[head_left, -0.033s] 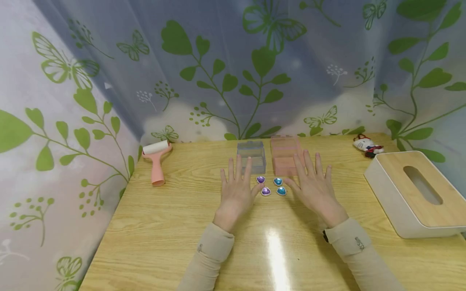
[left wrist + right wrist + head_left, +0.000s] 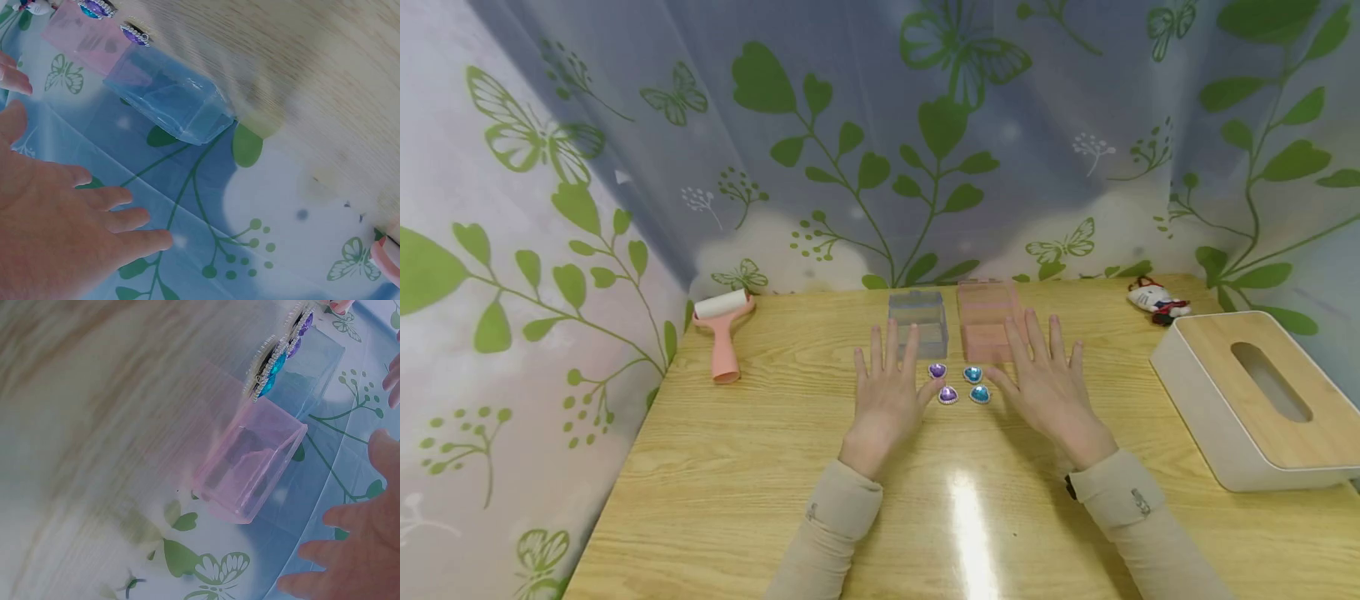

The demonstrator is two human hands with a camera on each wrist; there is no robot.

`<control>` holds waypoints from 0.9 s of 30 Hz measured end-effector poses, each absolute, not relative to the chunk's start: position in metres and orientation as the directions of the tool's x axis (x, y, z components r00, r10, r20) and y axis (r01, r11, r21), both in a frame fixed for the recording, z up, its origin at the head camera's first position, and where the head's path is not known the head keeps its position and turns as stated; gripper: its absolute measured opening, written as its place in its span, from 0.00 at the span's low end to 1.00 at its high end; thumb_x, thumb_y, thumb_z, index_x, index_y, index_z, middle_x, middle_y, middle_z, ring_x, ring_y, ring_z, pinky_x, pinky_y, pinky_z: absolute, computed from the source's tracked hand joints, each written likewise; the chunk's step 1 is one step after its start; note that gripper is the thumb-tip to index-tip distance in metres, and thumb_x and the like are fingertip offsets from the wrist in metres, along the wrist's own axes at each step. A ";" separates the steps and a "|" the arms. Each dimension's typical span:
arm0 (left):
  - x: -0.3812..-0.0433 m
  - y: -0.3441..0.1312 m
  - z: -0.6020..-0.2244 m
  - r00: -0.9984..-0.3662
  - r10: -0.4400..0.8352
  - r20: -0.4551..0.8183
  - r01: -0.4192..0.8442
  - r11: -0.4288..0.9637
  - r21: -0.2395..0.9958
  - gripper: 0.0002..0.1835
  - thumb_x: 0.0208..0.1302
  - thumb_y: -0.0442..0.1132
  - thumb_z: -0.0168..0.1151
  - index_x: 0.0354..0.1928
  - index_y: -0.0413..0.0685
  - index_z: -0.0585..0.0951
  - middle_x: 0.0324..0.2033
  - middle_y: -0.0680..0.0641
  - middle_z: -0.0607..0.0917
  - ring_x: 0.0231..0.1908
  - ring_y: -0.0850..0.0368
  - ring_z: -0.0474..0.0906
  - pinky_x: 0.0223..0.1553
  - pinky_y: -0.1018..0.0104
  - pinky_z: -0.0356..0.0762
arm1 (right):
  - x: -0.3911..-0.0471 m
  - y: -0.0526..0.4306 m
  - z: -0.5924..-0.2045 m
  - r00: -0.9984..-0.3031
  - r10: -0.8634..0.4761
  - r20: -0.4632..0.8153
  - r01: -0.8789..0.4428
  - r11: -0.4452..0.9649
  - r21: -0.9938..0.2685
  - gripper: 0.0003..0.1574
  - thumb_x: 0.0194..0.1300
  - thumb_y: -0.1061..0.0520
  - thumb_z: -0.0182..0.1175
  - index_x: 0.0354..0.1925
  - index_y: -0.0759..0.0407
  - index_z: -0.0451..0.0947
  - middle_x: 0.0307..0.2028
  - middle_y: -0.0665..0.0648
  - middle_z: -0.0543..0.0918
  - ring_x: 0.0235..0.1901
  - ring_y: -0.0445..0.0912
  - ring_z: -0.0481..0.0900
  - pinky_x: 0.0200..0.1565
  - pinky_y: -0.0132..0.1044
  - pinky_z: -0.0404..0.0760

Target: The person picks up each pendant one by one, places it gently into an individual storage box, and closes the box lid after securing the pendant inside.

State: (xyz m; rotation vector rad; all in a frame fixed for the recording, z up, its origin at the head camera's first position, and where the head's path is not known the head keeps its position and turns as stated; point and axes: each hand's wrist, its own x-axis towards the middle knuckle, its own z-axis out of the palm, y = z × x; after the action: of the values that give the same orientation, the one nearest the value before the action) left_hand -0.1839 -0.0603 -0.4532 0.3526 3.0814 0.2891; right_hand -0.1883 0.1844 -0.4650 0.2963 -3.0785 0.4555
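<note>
Two purple heart-shaped gems [image 2: 948, 395] with beaded silvery rims lie on the table in front of a clear blue plastic box [image 2: 919, 310]. Beside them are two blue gems [image 2: 980, 394], in front of a clear pink plastic box [image 2: 988, 302]. My left hand [image 2: 883, 408] is spread flat left of the purple gems, its thumb tip close to them and its fingertips overlapping the blue box in the head view. Right of the blue gems, my right hand [image 2: 1052, 396] has its fingers spread, fingertips by the pink box [image 2: 256, 456]. Neither hand holds anything.
At the back left lies a pink-handled roller [image 2: 723, 337] with a white drum. A white tissue box [image 2: 1202, 400] with a wooden lid stands at the right, a small plush doll [image 2: 1159, 302] behind it. Patterned curtain [image 2: 850, 167] hangs along the table's back and left edges.
</note>
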 end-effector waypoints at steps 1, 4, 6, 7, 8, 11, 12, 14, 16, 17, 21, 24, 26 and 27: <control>-0.184 -0.060 -0.453 -0.974 0.225 -0.006 0.220 0.959 0.178 0.47 0.79 0.68 0.42 0.86 0.57 0.37 0.85 0.42 0.30 0.85 0.39 0.25 0.83 0.32 0.32 | -0.189 0.184 -0.465 -0.981 -0.187 0.047 -0.193 0.938 -0.287 0.54 0.80 0.25 0.37 0.86 0.46 0.28 0.85 0.60 0.26 0.83 0.68 0.22 0.75 0.79 0.26; -0.186 -0.061 -0.454 -0.975 0.224 -0.012 0.219 0.963 0.159 0.47 0.79 0.70 0.38 0.86 0.58 0.35 0.85 0.42 0.29 0.85 0.39 0.25 0.83 0.33 0.33 | -0.190 0.183 -0.465 -0.979 -0.196 0.055 -0.203 0.934 -0.294 0.54 0.81 0.27 0.40 0.86 0.47 0.29 0.85 0.60 0.26 0.83 0.68 0.22 0.75 0.79 0.27; -0.186 -0.060 -0.455 -0.974 0.224 -0.015 0.219 0.964 0.153 0.48 0.78 0.71 0.36 0.86 0.59 0.33 0.84 0.43 0.28 0.84 0.40 0.24 0.83 0.33 0.32 | -0.190 0.183 -0.465 -0.976 -0.204 0.073 -0.217 0.931 -0.294 0.54 0.81 0.29 0.44 0.86 0.49 0.32 0.85 0.62 0.29 0.83 0.69 0.24 0.75 0.79 0.29; -0.186 -0.061 -0.456 -0.974 0.225 -0.014 0.220 0.964 0.151 0.48 0.78 0.71 0.37 0.86 0.59 0.33 0.84 0.42 0.28 0.85 0.39 0.24 0.83 0.33 0.33 | -0.190 0.183 -0.465 -0.974 -0.209 0.085 -0.225 0.929 -0.294 0.54 0.81 0.30 0.45 0.86 0.50 0.34 0.85 0.63 0.31 0.83 0.70 0.26 0.75 0.80 0.30; -0.186 -0.061 -0.456 -0.974 0.226 -0.011 0.221 0.962 0.162 0.48 0.78 0.71 0.38 0.86 0.58 0.33 0.85 0.42 0.29 0.85 0.39 0.25 0.83 0.33 0.33 | -0.190 0.183 -0.465 -0.972 -0.211 0.099 -0.232 0.928 -0.293 0.54 0.81 0.31 0.47 0.86 0.51 0.36 0.85 0.65 0.34 0.83 0.71 0.28 0.76 0.80 0.32; -0.187 -0.064 -0.455 -0.975 0.224 0.015 0.222 0.951 0.215 0.48 0.79 0.69 0.42 0.86 0.56 0.37 0.85 0.41 0.32 0.85 0.38 0.29 0.83 0.34 0.34 | -0.192 0.182 -0.466 -0.958 -0.222 0.183 -0.268 0.921 -0.283 0.52 0.80 0.36 0.54 0.85 0.55 0.45 0.83 0.72 0.49 0.82 0.75 0.43 0.75 0.81 0.45; -0.188 -0.065 -0.455 -0.974 0.226 0.023 0.225 0.944 0.242 0.47 0.79 0.68 0.43 0.86 0.55 0.38 0.85 0.40 0.34 0.85 0.37 0.30 0.83 0.34 0.35 | -0.193 0.182 -0.467 -0.947 -0.231 0.223 -0.289 0.916 -0.278 0.50 0.79 0.38 0.57 0.84 0.56 0.50 0.80 0.74 0.57 0.79 0.75 0.52 0.74 0.80 0.55; -0.191 -0.069 -0.452 -0.971 0.239 0.026 0.235 0.921 0.310 0.47 0.79 0.67 0.44 0.86 0.53 0.39 0.86 0.39 0.36 0.85 0.36 0.32 0.84 0.35 0.36 | -0.196 0.181 -0.467 -0.910 -0.269 0.316 -0.355 0.898 -0.258 0.41 0.75 0.47 0.65 0.77 0.60 0.64 0.69 0.74 0.72 0.67 0.74 0.72 0.64 0.72 0.76; -0.197 -0.074 -0.448 -0.968 0.251 0.031 0.244 0.893 0.378 0.47 0.80 0.66 0.44 0.86 0.51 0.40 0.86 0.38 0.38 0.85 0.35 0.35 0.84 0.37 0.39 | -0.201 0.180 -0.466 -0.868 -0.327 0.374 -0.428 0.874 -0.229 0.31 0.70 0.56 0.70 0.67 0.62 0.75 0.56 0.71 0.82 0.51 0.67 0.82 0.46 0.59 0.87; -0.201 -0.077 -0.446 -0.966 0.255 0.032 0.244 0.874 0.420 0.48 0.80 0.66 0.46 0.86 0.50 0.40 0.85 0.37 0.39 0.85 0.35 0.36 0.85 0.38 0.40 | -0.204 0.179 -0.466 -0.847 -0.365 0.386 -0.466 0.859 -0.212 0.27 0.66 0.61 0.72 0.62 0.62 0.79 0.50 0.68 0.85 0.44 0.63 0.85 0.38 0.52 0.88; -0.218 -0.089 -0.441 -0.973 0.230 0.018 0.197 0.788 0.583 0.47 0.79 0.61 0.53 0.86 0.54 0.42 0.85 0.37 0.45 0.84 0.36 0.45 0.82 0.38 0.53 | -0.217 0.177 -0.466 -0.834 -0.500 0.233 -0.539 0.828 -0.153 0.28 0.63 0.72 0.68 0.59 0.54 0.83 0.44 0.59 0.90 0.31 0.48 0.85 0.25 0.35 0.80; -0.230 -0.095 -0.444 -0.980 0.199 -0.015 0.135 0.717 0.684 0.46 0.78 0.58 0.57 0.86 0.54 0.45 0.84 0.37 0.51 0.82 0.37 0.53 0.80 0.37 0.60 | -0.226 0.177 -0.471 -0.830 -0.551 0.086 -0.558 0.818 -0.138 0.32 0.66 0.71 0.63 0.64 0.49 0.82 0.39 0.54 0.90 0.23 0.40 0.76 0.27 0.32 0.78; -0.236 -0.098 -0.448 -0.982 0.185 -0.044 0.098 0.687 0.720 0.46 0.78 0.57 0.58 0.85 0.52 0.47 0.83 0.37 0.54 0.82 0.37 0.56 0.80 0.38 0.60 | -0.230 0.176 -0.475 -0.818 -0.574 0.042 -0.573 0.808 -0.139 0.30 0.67 0.69 0.62 0.63 0.47 0.82 0.34 0.52 0.88 0.19 0.38 0.69 0.27 0.32 0.77; -0.240 -0.098 -0.451 -0.981 0.183 -0.058 0.083 0.677 0.732 0.46 0.78 0.56 0.59 0.85 0.51 0.48 0.83 0.38 0.54 0.82 0.37 0.56 0.81 0.39 0.59 | -0.232 0.176 -0.476 -0.807 -0.589 0.034 -0.587 0.797 -0.144 0.28 0.67 0.67 0.63 0.62 0.47 0.82 0.33 0.52 0.87 0.19 0.38 0.67 0.26 0.32 0.75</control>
State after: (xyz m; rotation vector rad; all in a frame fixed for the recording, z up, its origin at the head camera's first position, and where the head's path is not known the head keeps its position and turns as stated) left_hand -0.2398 -0.0981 -0.4507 0.2204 2.7590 1.1946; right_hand -0.2319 0.1758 -0.4760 0.9785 -2.9899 0.2325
